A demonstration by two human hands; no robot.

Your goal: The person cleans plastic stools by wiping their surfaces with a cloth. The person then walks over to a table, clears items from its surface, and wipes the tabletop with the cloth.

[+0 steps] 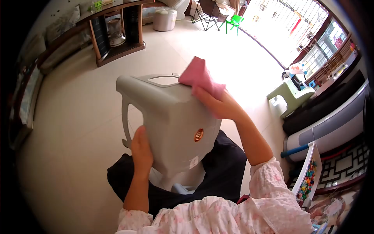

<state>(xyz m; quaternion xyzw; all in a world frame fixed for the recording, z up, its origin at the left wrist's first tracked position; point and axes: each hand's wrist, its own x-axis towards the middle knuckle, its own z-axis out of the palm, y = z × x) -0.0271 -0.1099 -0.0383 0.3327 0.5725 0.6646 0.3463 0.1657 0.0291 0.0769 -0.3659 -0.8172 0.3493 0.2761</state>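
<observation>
A large grey plastic piece (171, 113), with cut-out openings and a small red-gold oval sticker, is tilted above my lap. My left hand (142, 150) grips its left edge beside the tall opening, its fingers hidden behind the plastic. A pink cloth (200, 78) lies against the upper right edge of the piece, and my right hand (216, 102) is closed on it there. Below the piece, between my dark trouser legs, part of another grey plastic surface (183, 188) shows.
A pale green stool (290, 97) with things on it stands at the right. Nearer is an open box (309, 175) of colourful small pieces. A wooden table (117, 35), a round pouf (164, 19), a folding chair (209, 13) and a green chair (235, 22) stand farther back.
</observation>
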